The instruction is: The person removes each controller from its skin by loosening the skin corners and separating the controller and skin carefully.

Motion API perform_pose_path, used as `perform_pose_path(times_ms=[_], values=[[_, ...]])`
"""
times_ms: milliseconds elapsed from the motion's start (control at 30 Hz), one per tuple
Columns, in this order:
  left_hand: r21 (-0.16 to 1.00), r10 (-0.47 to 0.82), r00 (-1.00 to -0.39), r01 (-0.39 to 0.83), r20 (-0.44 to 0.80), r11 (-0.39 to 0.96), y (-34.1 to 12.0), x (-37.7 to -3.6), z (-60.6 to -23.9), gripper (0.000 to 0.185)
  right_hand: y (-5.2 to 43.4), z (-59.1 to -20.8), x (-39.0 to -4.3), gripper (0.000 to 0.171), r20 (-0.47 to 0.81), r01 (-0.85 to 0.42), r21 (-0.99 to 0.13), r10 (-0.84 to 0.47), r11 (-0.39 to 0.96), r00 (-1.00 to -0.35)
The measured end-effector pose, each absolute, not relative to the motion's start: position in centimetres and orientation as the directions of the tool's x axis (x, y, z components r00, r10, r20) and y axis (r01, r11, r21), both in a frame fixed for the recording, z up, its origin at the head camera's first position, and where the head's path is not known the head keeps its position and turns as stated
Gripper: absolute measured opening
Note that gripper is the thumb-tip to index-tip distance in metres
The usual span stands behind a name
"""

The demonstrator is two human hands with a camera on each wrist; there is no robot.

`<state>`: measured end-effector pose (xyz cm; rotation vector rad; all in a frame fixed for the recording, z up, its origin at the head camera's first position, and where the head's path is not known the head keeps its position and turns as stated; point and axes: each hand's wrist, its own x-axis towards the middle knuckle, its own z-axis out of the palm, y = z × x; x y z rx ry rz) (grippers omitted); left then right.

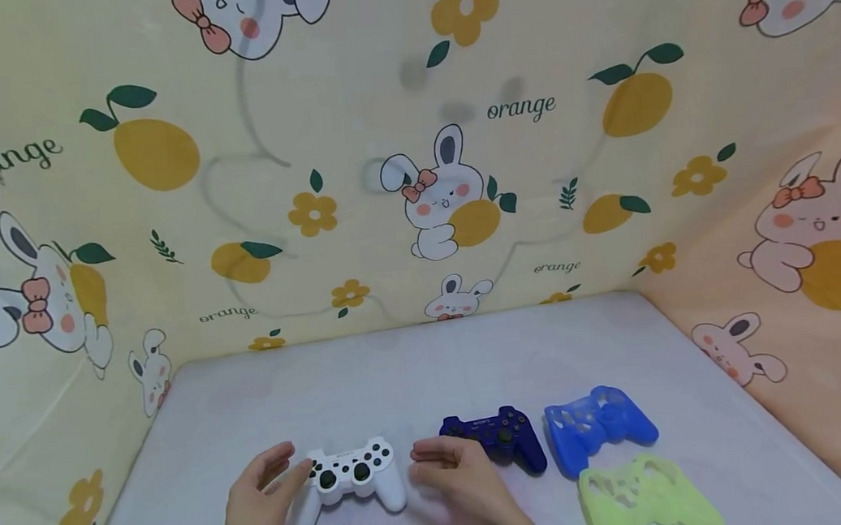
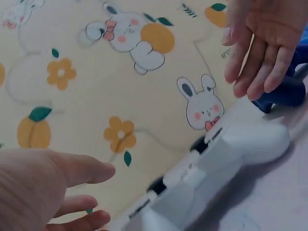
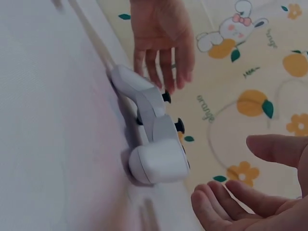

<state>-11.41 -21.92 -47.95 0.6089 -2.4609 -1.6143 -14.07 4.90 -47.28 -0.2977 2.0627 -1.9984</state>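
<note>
A white game controller (image 1: 353, 477) with black thumbsticks lies face up on the table, between the two hands. The left hand (image 1: 259, 501) is at its left side, thumb and fingers apart, the thumb overlapping its upper left corner in the head view. To its right the right hand (image 1: 459, 475) hovers with relaxed fingers, a gap between it and the controller. Both hands hold nothing; in the right wrist view the controller (image 3: 159, 159) rests on its grips, and the left hand's fingers (image 3: 166, 62) hang loose beyond it.
Behind the right hand lies a dark blue controller (image 1: 506, 439). Farther right are a blue silicone controller cover (image 1: 600, 425) and a pale green one (image 1: 645, 495). Patterned cloth walls (image 1: 355, 161) with rabbits and oranges enclose the white-covered table (image 1: 312, 392) at the back and sides.
</note>
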Motion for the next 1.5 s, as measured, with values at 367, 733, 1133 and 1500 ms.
perform_pose_path(times_ms=[367, 733, 1133, 1500], values=[[0.909, -0.404, -0.906, -0.271, -0.129, 0.317, -23.0, -11.5, -50.1, 0.056, 2.8, -48.3, -15.0, 0.041, -0.016, -0.006, -0.997, -0.293, 0.074, -0.956], [0.907, -0.373, -0.914, -0.286, -0.16, 0.31, -23.1, -11.5, -50.3, 0.061, 1.6, -48.9, -15.2, 0.045, -0.04, 0.019, -0.997, -0.278, 0.078, -0.96], [0.831, -0.299, -0.926, -0.349, -0.233, 0.434, -23.8, -11.8, -51.0, 0.072, 0.7, -49.6, -15.4, 0.044, -0.127, 0.084, -0.984, -0.281, 0.16, -0.951], [0.82, -0.296, -0.926, -0.351, -0.234, 0.453, -24.3, -11.4, -50.8, 0.079, 0.5, -50.0, -15.1, 0.041, -0.122, 0.078, -0.981, -0.25, 0.177, -0.961]])
